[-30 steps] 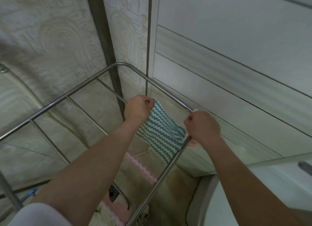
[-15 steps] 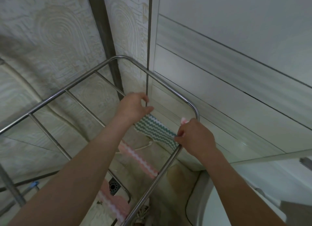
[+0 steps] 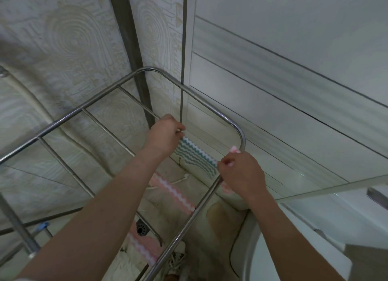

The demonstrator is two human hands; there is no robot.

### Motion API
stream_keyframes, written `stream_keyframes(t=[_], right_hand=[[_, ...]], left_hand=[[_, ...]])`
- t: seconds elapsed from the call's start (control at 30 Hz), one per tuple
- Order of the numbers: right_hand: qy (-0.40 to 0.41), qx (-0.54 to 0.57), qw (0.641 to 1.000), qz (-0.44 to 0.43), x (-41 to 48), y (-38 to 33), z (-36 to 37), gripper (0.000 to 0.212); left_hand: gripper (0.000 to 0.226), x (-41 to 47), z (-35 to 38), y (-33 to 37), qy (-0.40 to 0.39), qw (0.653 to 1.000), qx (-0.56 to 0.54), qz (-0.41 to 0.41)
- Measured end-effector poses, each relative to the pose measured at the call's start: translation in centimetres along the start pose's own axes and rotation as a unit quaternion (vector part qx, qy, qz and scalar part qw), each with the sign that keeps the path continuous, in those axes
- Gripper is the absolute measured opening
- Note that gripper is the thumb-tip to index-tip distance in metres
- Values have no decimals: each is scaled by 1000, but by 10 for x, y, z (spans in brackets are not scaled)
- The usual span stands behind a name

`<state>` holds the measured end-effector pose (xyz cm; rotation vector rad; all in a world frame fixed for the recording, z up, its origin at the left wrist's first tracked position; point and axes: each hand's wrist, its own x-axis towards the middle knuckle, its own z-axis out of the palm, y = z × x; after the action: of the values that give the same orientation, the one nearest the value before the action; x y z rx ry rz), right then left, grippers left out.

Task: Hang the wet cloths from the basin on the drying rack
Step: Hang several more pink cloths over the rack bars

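A steel drying rack [image 3: 239, 131] fills the middle of the head view, its rounded corner at the upper right. A green-and-white zigzag cloth [image 3: 195, 157] stretches between my hands just inside the rack's right rail. My left hand [image 3: 165, 136] pinches its far corner at a cross rod. My right hand [image 3: 241, 173] grips its near edge at the right rail, together with a bit of pink cloth [image 3: 234, 149]. A pink-and-white zigzag cloth [image 3: 174, 191] hangs lower inside the rack. The basin is not in view.
Tiled walls stand close behind and to the right of the rack. A white rounded appliance [image 3: 294, 249] sits at the lower right. A floor drain [image 3: 141, 228] and a shoe [image 3: 176, 262] show below the rack. A dark vertical pipe [image 3: 130, 50] runs up the corner.
The green cloth has come down from a raised, spread position to lie flatter at rail height. Both hands lowered with it, and the right hand now sits at the right rail.
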<state>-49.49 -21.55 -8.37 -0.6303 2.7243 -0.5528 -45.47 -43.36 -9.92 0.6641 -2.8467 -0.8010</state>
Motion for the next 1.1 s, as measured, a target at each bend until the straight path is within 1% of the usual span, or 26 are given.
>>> stream_keyframes(t=[0.07, 0.13, 0.2, 0.3, 0.4, 0.43, 0.5, 0.57, 0.6, 0.63, 0.67, 0.7, 0.77, 0.8, 0.83, 0.87, 0.9, 0.93, 0.97, 1.0, 1.07, 1.1], right_hand=[[13, 9, 1000, 17, -2, 5, -1, 19], [25, 10, 999, 26, -5, 7, 0, 13], [28, 1, 999, 30, -6, 7, 3, 12], [31, 8, 999, 23, -6, 7, 7, 16], [9, 21, 1000, 9, -7, 8, 6, 16], [0, 49, 999, 11, -8, 8, 4, 13], [-2, 141, 990, 29, -12, 10, -2, 10], [11, 240, 969, 63, -22, 11, -16, 13], [13, 309, 947, 89, -27, 11, -24, 15], [-1, 397, 910, 122, -31, 12, -32, 17], [-28, 500, 851, 156, -37, 12, -41, 17], [-57, 595, 781, 181, -43, 14, -48, 18], [-103, 727, 651, 191, -54, 18, -59, 15], [-115, 774, 596, 180, -59, 18, -62, 23], [-119, 811, 550, 160, -64, 19, -62, 38], [-117, 835, 518, 144, -74, 18, -64, 50], [-116, 850, 497, 131, -76, 16, -63, 54], [-117, 861, 480, 117, -80, 13, -63, 53], [-118, 872, 464, 104, -86, 11, -64, 48], [-121, 879, 451, 93, -93, 7, -66, 42], [-127, 891, 428, 86, -104, 6, -67, 35], [-130, 893, 422, 81, -109, 7, -67, 35]], left_hand=[[29, -4, 0, 4, 7, 1000, 2, 8], [40, -10, 3, 7, -17, 1000, 12, 15], [45, -12, 7, 8, -37, 999, 22, 12], [43, -9, 7, 5, -43, 999, 8, 3], [41, -6, 6, 1, -54, 998, 13, 13], [42, -6, 6, 0, -59, 998, 13, 13], [46, -8, 7, -2, -64, 998, 19, 12], [54, -14, 6, -1, -55, 998, 17, 2], [55, -18, 2, 3, -39, 999, -6, -6], [53, -23, -4, 10, -17, 998, -52, -19], [47, -31, -11, 20, 1, 991, -128, -36], [41, -42, -19, 34, -4, 972, -230, -57], [41, -72, -33, 66, -81, 897, -427, -83], [44, -86, -34, 75, -123, 870, -472, -77], [48, -100, -32, 82, -162, 859, -481, -65], [52, -117, -30, 91, -200, 861, -465, -46], [55, -126, -25, 94, -234, 864, -444, -30], [55, -135, -19, 97, -246, 869, -429, -19], [52, -145, -14, 101, -233, 869, -436, -15], [45, -155, -10, 104, -204, 863, -462, -17], [33, -171, -9, 107, -145, 828, -539, -54], [31, -176, -10, 107, -124, 801, -581, -80]])
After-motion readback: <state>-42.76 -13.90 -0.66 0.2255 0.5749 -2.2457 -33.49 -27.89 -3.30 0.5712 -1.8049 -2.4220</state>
